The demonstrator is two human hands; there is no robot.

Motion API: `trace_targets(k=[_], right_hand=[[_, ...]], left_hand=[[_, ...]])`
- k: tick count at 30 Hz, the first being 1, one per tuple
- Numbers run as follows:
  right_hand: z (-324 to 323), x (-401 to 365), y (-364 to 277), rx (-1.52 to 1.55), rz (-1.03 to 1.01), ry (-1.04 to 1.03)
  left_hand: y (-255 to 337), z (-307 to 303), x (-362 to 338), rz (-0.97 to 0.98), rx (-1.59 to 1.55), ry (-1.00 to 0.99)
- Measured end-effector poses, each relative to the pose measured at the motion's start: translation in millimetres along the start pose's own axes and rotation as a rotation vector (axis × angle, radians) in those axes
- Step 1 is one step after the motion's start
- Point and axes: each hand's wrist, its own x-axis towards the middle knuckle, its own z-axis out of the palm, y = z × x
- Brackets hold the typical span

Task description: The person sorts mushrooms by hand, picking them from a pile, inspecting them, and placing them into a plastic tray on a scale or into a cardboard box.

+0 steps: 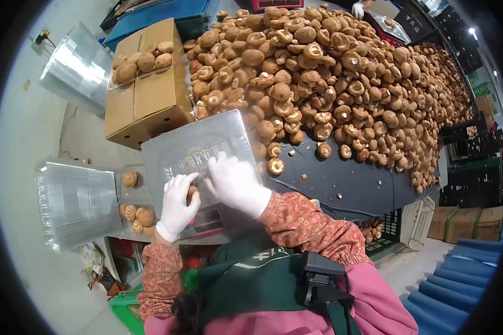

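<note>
My left hand (178, 205), in a white glove, has its thumb and fingers curved around a brown shiitake mushroom (192, 192), which is partly hidden by the glove. Just to its right, my right hand (237, 184), also gloved, reaches over the scale with its fingers stretched out and thumb apart; nothing shows in it. Below both hands is a weighing scale with a flat metal plate (221, 127). A clear plastic tray (193, 160) seems to lie on that plate, its lower part covered by the hands.
A large heap of shiitake mushrooms (330, 78) covers the dark table (341, 184). A cardboard box (145, 106) with a filled tray stands at upper left. Stacked clear trays (78, 204) are at left, beside loose mushrooms (142, 218). Another person's gloved hand (358, 9) is at the far end.
</note>
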Motion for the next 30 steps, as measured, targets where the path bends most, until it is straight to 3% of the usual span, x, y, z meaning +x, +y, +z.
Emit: trace_targets(k=[2, 4, 8, 12, 17, 21, 24, 27, 30], right_hand=[[0, -5, -2, 0.112, -0.046, 0.119], [-6, -3, -1, 0.131, -0.017, 0.013], [-22, -14, 23, 0.3, -0.13, 0.016], [1, -28, 47, 0.185, -0.12, 0.016], [-5, -22, 51, 0.209, -0.172, 0.304], [-28, 17, 106, 0.027, -0.049, 0.509], [-43, 68, 148, -0.143, 0.022, 0.651], [-32, 112, 196, -0.335, -0.146, 0.53], [-33, 125, 213, -0.314, -0.125, 0.435]], left_hand=[[5, 0, 7, -0.022, 0.009, -0.007], [14, -2, 13, -0.004, 0.043, 0.027], [3, -1, 9, 0.046, 0.104, -0.014], [-8, 7, 5, 0.045, 0.138, 0.015], [9, 3, 12, 0.058, 0.101, 0.158], [28, 7, 23, 0.171, 0.127, 0.062], [12, 35, 18, 0.077, 0.052, 0.154], [11, 40, 17, 0.053, 0.052, 0.2], [17, 38, 16, 0.029, 0.064, 0.222]])
